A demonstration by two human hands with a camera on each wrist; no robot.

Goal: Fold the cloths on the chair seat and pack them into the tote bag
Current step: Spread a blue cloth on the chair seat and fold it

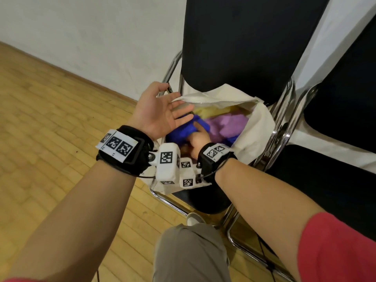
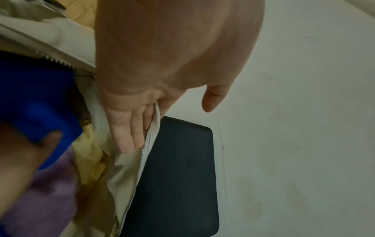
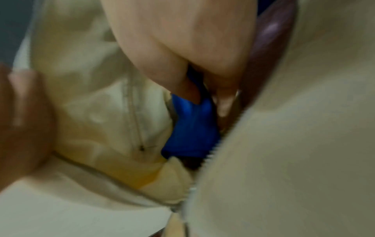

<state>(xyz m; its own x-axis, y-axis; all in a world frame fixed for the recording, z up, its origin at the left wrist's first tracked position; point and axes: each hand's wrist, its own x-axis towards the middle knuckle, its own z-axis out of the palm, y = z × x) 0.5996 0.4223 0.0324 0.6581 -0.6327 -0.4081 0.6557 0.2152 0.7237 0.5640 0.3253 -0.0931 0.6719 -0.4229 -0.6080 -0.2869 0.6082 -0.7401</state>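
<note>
Cream canvas tote bag on black padded chair seat, zippered rim pushed back by left hand with straight fingers, right hand inside pinching folded blue cloth, beside purple cloth and yellow cloth, little open room within.

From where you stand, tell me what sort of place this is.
Probably a plain hall or meeting room, not a home: black padded chairs with chrome tube frames set side by side, a bare white wall, and a wooden parquet floor.
</note>
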